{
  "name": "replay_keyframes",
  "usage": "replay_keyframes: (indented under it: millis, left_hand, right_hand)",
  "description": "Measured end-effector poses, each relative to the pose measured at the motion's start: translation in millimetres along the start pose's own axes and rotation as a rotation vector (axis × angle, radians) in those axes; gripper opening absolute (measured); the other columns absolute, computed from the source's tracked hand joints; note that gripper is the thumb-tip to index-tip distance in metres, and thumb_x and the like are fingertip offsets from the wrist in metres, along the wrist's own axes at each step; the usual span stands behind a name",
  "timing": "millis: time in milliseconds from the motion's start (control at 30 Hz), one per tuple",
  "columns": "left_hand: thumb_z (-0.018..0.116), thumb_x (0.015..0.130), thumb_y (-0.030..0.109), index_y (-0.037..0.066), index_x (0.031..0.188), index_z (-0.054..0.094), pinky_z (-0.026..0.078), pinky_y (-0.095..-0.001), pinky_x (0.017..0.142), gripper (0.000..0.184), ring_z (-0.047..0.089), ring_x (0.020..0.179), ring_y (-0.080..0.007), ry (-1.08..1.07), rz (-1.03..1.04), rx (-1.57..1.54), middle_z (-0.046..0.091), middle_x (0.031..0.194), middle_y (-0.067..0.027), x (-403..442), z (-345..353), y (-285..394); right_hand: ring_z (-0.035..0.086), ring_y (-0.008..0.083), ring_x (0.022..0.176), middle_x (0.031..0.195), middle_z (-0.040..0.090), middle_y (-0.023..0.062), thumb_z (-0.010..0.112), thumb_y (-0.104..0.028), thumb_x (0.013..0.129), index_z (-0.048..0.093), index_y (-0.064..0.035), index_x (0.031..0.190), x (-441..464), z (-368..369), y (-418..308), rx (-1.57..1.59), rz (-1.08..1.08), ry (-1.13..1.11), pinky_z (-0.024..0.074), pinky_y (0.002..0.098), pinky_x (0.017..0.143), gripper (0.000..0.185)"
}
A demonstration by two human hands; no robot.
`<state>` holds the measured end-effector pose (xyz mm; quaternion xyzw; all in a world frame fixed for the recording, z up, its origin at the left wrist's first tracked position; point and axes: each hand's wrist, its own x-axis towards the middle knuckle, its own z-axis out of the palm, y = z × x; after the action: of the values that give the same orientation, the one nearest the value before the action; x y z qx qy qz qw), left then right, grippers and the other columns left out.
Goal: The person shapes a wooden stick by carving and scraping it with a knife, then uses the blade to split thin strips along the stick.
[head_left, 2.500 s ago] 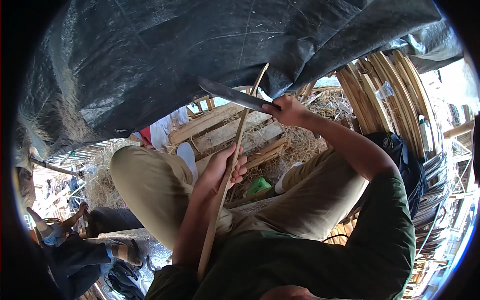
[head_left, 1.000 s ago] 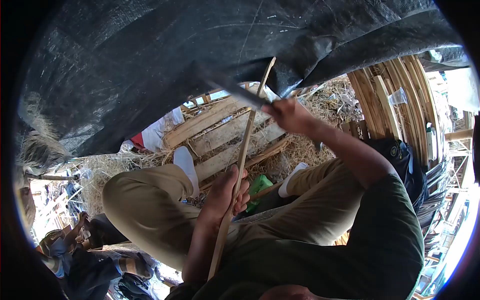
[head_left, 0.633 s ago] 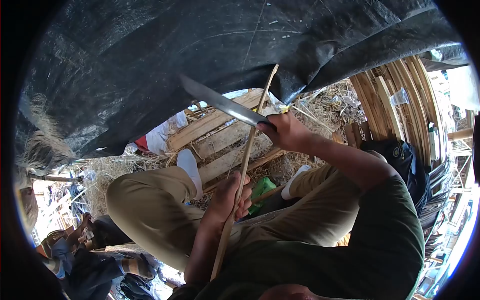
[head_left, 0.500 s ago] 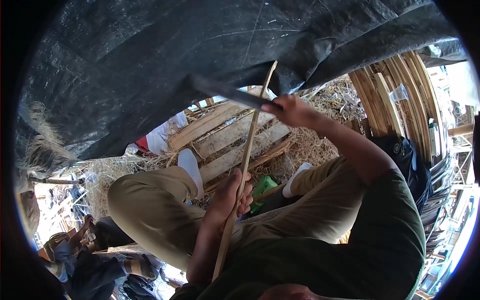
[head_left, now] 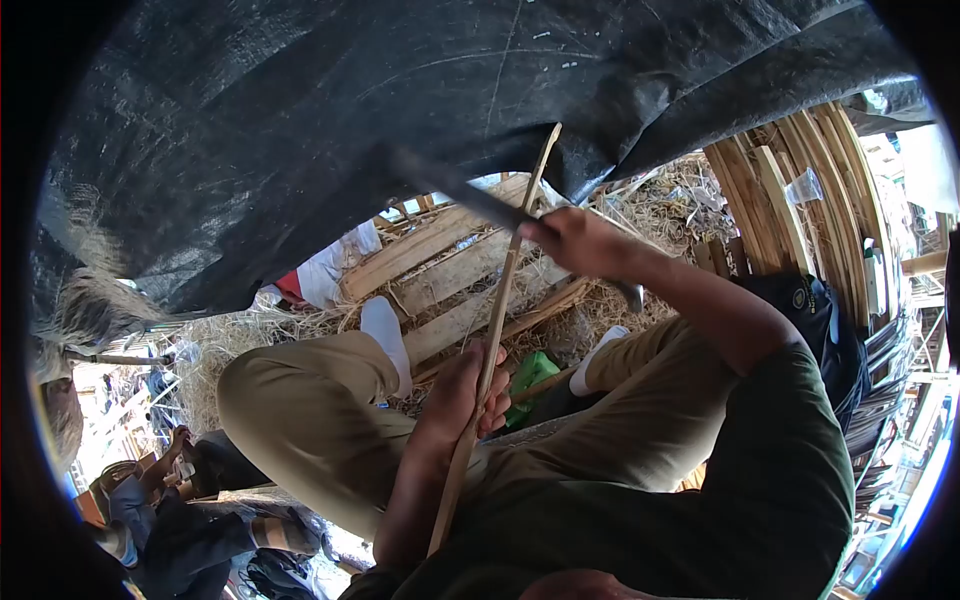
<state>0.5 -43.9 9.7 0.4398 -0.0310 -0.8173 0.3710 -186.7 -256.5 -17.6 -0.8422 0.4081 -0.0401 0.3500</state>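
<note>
A makeshift, tarp-covered work shelter — straw (head_left: 640, 310), wooden slats (head_left: 440, 270), stacked boards (head_left: 790, 205) all around.

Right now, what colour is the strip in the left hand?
The strip in the left hand is light tan, best seen in the head view.

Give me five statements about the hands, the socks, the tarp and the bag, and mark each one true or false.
1. The right hand grips a long-bladed knife. True.
2. The left hand is empty. False: it grips a thin wooden strip.
3. The socks are white. True.
4. The big tarp is bright yellow. False: it is black.
5. The dark bag is on the person's left side. False: it is on the right, by the right arm.
</note>
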Motion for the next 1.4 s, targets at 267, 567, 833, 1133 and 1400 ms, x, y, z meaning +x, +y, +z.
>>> replay_keyframes:
  millis: [267, 567, 833, 1133, 1400]
  left_hand:
    - [0.044, 0.102, 0.045, 0.013, 0.098, 0.049, 0.028, -0.0259, 0.036, 0.033, 0.032, 0.037, -0.0089, 0.059, -0.011, 0.019, 0.036, 0.054, 0.0030, -2, 7, 1]
    - [0.049, 0.100, 0.040, 0.011, 0.097, 0.050, 0.028, -0.0261, 0.035, 0.029, 0.032, 0.037, -0.0093, 0.066, -0.019, -0.056, 0.035, 0.053, 0.0029, -2, 9, 4]
    - [0.048, 0.103, 0.042, 0.016, 0.095, 0.051, 0.024, -0.0228, 0.034, 0.027, 0.030, 0.034, -0.0068, 0.070, -0.029, -0.088, 0.035, 0.050, 0.0051, -1, 13, 6]
    - [0.051, 0.098, 0.037, 0.014, 0.090, 0.050, 0.027, -0.0253, 0.035, 0.024, 0.032, 0.034, -0.0086, 0.078, -0.044, -0.032, 0.035, 0.050, 0.0040, -4, 12, 6]
    - [0.041, 0.104, 0.047, 0.017, 0.095, 0.050, 0.023, -0.0233, 0.035, 0.033, 0.029, 0.033, -0.0068, 0.076, -0.044, 0.012, 0.036, 0.051, 0.0056, -7, 14, 7]
  right_hand:
    - [0.070, 0.0385, 0.072, 0.074, 0.067, 0.0196, 0.047, -0.045, 0.102, 0.070, -0.0051, 0.097, 10, -11, 9, -0.076, 0.078, 0.042, 0.0533, 0.0476, 0.066, 0.046]
    - [0.059, 0.0280, 0.050, 0.057, 0.057, 0.0168, 0.057, -0.041, 0.100, 0.063, -0.0015, 0.076, 6, -12, 11, 0.025, 0.011, 0.094, 0.0448, 0.0424, 0.051, 0.046]
    - [0.061, 0.0280, 0.053, 0.058, 0.058, 0.0146, 0.057, -0.043, 0.099, 0.064, -0.0020, 0.077, 1, -3, 1, 0.015, -0.001, 0.067, 0.0456, 0.0409, 0.053, 0.047]
    - [0.064, 0.0304, 0.054, 0.059, 0.059, 0.0169, 0.057, -0.044, 0.099, 0.067, -0.0031, 0.084, -6, 3, -5, 0.005, -0.134, 0.066, 0.0471, 0.0406, 0.052, 0.045]
    - [0.068, 0.0370, 0.063, 0.063, 0.062, 0.0171, 0.048, -0.047, 0.102, 0.067, -0.0015, 0.083, -20, 11, -18, 0.011, -0.123, 0.017, 0.0527, 0.0468, 0.059, 0.053]
